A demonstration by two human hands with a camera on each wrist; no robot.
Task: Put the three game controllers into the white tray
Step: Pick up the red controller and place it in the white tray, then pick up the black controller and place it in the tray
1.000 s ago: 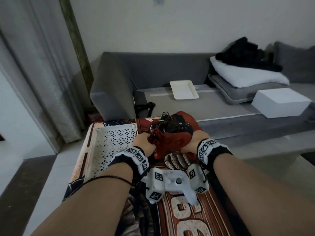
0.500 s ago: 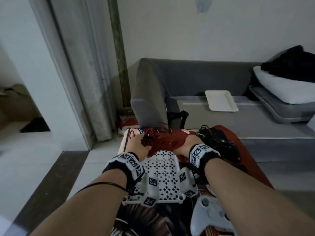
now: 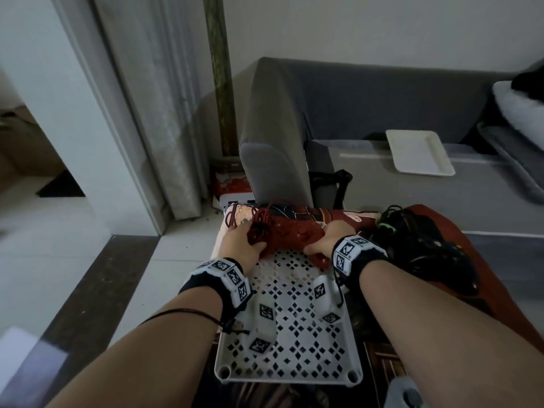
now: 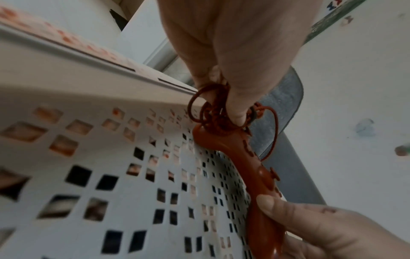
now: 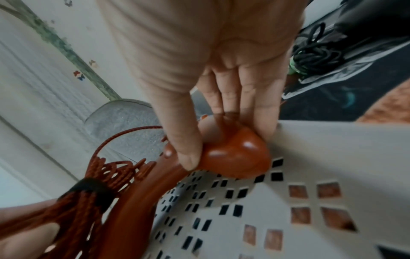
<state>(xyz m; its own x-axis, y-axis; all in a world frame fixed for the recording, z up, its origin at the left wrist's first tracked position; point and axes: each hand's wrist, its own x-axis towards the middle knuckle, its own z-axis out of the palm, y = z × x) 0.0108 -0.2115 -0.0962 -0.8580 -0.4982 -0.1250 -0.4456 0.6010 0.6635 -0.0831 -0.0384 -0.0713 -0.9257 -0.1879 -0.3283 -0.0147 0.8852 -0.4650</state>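
Holding a red game controller (image 3: 290,232) between them, two bare hands reach over the far end of a white tray (image 3: 297,343) with diamond-shaped cut-outs. The left hand (image 3: 240,244) curls round the controller's left end and pinches its bundled red cable (image 3: 259,225), which is bound by a dark strap. The right hand (image 3: 332,238) wraps fingers and thumb round the rounded right grip. In the wrist views the controller sits just above the tray's perforated floor near the far rim; whether it touches the floor cannot be told.

A black game controller (image 3: 435,251) with a coiled black cable lies just right of the tray, on a red patterned cloth (image 3: 500,290) covering the tabletop. At the near right edge, part of a white game controller (image 3: 403,393) shows, outside the tray. Both wrists wear bands with black-and-white square markers.

Beyond the tabletop stands a grey sofa (image 3: 368,98), and a plain white flat tray (image 3: 418,153) rests on its seat, well apart from the hands. A pale curtain (image 3: 153,98) hangs at far left.
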